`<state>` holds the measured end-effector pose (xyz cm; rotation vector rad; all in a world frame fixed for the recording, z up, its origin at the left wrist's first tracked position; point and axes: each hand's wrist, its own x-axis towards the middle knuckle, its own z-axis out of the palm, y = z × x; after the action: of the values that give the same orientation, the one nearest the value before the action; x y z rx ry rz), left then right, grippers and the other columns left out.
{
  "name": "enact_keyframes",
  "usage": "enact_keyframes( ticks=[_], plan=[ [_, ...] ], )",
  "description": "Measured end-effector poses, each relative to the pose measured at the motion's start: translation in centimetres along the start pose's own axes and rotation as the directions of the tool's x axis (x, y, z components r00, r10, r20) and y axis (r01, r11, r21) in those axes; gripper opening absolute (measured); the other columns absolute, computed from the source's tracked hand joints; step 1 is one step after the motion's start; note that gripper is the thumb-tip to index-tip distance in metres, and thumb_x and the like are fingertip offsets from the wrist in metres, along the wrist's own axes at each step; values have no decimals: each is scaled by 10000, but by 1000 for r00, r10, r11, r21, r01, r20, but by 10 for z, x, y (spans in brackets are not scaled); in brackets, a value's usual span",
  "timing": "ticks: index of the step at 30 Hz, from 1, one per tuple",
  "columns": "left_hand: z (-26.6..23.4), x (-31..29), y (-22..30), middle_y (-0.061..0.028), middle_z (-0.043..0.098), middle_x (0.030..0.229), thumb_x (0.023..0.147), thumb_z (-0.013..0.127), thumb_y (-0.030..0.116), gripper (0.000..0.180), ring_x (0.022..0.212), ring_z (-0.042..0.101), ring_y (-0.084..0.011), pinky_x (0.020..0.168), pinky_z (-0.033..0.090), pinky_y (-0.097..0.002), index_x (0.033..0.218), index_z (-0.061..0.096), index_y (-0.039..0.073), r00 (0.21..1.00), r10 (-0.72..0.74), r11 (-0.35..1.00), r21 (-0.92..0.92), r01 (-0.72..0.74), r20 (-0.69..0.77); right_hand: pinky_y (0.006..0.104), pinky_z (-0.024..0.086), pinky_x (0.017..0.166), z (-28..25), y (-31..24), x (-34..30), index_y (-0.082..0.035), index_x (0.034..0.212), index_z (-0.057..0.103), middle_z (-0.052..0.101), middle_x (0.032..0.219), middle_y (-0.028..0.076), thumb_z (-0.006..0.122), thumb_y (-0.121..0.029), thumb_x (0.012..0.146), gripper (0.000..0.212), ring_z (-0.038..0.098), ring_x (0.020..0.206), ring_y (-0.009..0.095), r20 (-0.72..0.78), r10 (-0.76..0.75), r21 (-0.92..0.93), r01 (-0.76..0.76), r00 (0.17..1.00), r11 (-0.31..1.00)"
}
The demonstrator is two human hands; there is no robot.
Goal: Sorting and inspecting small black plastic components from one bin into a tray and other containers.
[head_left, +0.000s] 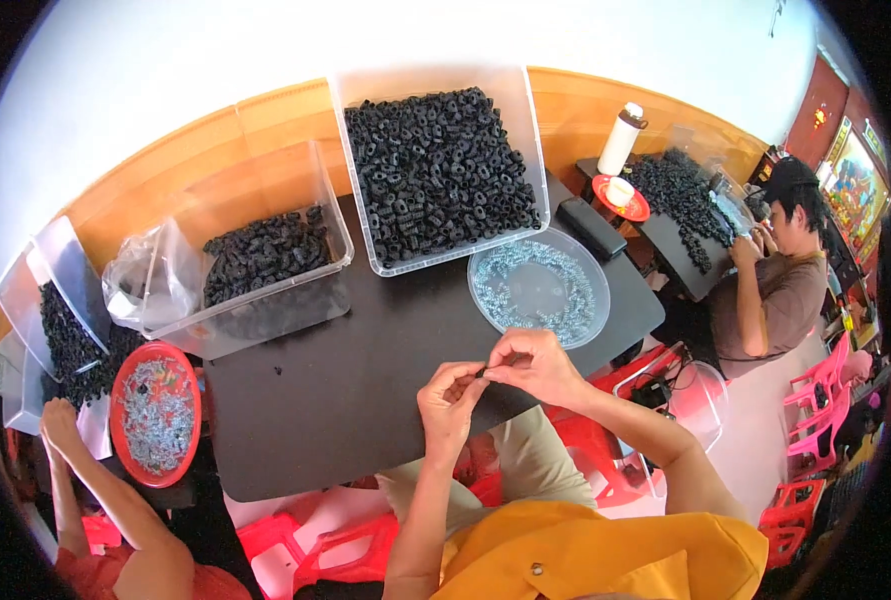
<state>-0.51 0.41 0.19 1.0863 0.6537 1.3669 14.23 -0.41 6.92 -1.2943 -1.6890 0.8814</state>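
Observation:
Over the near edge of the dark table point(365, 350), my left hand point(449, 402) and my right hand point(535, 364) meet fingertip to fingertip. Between them is a small black part point(482, 373), mostly covered by the fingers. My left hand pinches it between thumb and fingers. The right hand is closed too, its thumb and forefinger pressed together at the part's other end; anything else inside that pinch is too small to make out. Just beyond my right hand lies a round, see-through lid-like tray point(480, 303) strewn with small shiny springs point(545, 285).
A large bin point(355, 215) of black ribbed pieces point(435, 170) stands beyond the hands. Left of it sits another bin point(255, 335) with black parts and a plastic bag point(150, 275). Co-workers sit at left point(150, 540) and right point(780, 290). A red basin point(117, 420) holds springs.

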Motion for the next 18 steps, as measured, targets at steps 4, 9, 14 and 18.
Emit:
enact_keyframes(
  ticks=[4,9,14,18],
  plan=[
    [3,0,-2,-14,580,856,751,625,-102,188,747,531,-62,670,435,-188,918,642,-17,999,-32,999,-23,33,10,257,526,609,-1,-17,-13,1,830,634,584,793,92,693,-17,726,121,608,695,178,3,-158,-201,155,987,967],
    [5,1,-9,-10,584,848,774,595,-92,177,750,551,-73,706,454,-205,930,622,-12,997,-73,997,-22,73,4,287,519,589,-39,-47,-31,-41,868,631,576,829,96,666,-105,752,136,613,661,223,-14,-166,-454,142,986,879],
    [8,1,-13,-13,594,843,781,581,-88,185,752,569,-86,712,463,-216,949,606,-13,997,-73,997,-2,73,-1,372,477,606,-95,-59,-48,-31,821,619,576,756,105,653,-110,724,130,593,680,286,106,-80,-674,130,991,727],
    [4,1,-11,-22,601,848,781,582,-85,179,746,574,-91,713,472,-221,946,602,-18,997,-71,996,44,71,-17,408,461,636,-132,-60,-27,-54,792,619,586,746,115,627,-179,741,135,589,728,310,316,47,-773,229,947,591]
  ],
)
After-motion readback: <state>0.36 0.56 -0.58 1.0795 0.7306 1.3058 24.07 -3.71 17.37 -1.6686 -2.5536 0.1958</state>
